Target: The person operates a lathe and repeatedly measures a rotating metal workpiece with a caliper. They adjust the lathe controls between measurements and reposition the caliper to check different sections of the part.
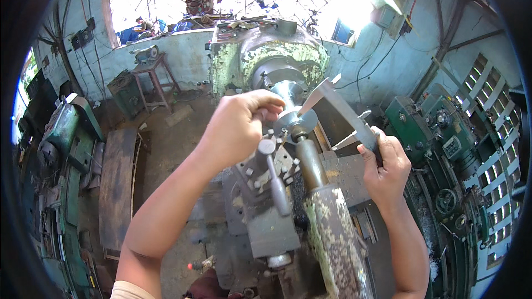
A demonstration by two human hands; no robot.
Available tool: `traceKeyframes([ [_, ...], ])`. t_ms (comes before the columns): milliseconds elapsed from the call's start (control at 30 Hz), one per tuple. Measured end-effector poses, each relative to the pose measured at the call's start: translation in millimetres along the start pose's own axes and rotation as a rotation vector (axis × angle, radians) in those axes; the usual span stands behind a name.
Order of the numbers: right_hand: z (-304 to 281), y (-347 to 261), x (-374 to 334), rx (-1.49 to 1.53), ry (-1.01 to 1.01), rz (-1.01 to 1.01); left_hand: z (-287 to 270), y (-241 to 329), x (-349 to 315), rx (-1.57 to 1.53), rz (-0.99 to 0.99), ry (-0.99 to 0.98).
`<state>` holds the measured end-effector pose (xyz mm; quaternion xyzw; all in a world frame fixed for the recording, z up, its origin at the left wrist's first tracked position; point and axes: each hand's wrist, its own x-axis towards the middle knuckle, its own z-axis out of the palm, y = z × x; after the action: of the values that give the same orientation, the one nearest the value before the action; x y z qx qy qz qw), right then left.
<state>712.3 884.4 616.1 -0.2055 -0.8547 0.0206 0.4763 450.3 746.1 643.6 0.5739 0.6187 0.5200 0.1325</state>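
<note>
A shiny turned metal workpiece (287, 89) with a wider flange sits between the lathe chuck (271, 67) and the tailstock quill (312, 165). My right hand (386, 161) grips a vernier caliper (346, 109) by its beam end. The caliper slants up and leftward, and the tip of one long jaw is at the flange; whether it touches I cannot tell. My left hand (238, 124) is closed beside the workpiece, thumb and fingers curled together; anything between them is hidden. Below that hand stands the tool post (265, 158) with its lever handle (278, 185).
The worn tailstock body (338, 232) runs toward me between my forearms. Green machines stand at the left (69, 124) and right (438, 127). A wooden board (117, 180) lies left of the lathe. A small stool with a bench grinder (147, 54) is at the back wall.
</note>
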Motion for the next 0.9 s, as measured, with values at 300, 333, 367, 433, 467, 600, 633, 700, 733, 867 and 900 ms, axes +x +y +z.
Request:
traceKeyframes([
  [300,-67.2,-163.5,-45.2,-0.012,-0.084,-0.113,11.3,88.7,-156.8,-0.268,0.221,-0.232],
  [333,-72.8,-176.8,-52.0,-0.019,-0.075,-0.107,12.4,86.0,-170.0,-0.173,0.301,-0.199],
  [367,-77.5,-188.9,-58.8,-0.018,-0.076,-0.083,22.6,82.2,-181.4,-0.294,0.317,-0.083],
  [433,-80.7,-215.3,-78.3,0.08,-0.011,0.067,45.8,68.7,-205.8,-0.723,0.181,0.171],
  [467,-76.7,-226.8,-86.0,0.174,0.038,0.186,51.2,59.3,-223.2,-0.744,0.031,0.019],
  [600,-51.8,-265.3,-135.8,0.673,0.243,0.805,77.6,23.7,-304.9,-0.515,-0.001,-0.548],
  [633,-37.8,-269.6,-151.7,0.745,0.306,0.829,76.2,13.7,-327.7,-0.481,-0.125,-0.585],
  [700,-8.8,-273.9,-191.5,0.669,0.351,0.944,67.2,-17.1,-351.1,-0.395,-0.212,-0.493],
  [733,3.8,-281.2,-218.0,0.462,0.329,0.945,56.4,-36.5,-354.5,-0.363,-0.253,-0.504],
  [867,50.8,-326.9,-349.1,-0.007,0.235,1.228,9.7,-122.5,-329.1,-0.138,-0.251,-0.578],
  [900,66.7,-340.0,-384.4,-0.059,0.192,1.4,3.7,-142.6,-318.5,-0.093,-0.249,-0.614],
])
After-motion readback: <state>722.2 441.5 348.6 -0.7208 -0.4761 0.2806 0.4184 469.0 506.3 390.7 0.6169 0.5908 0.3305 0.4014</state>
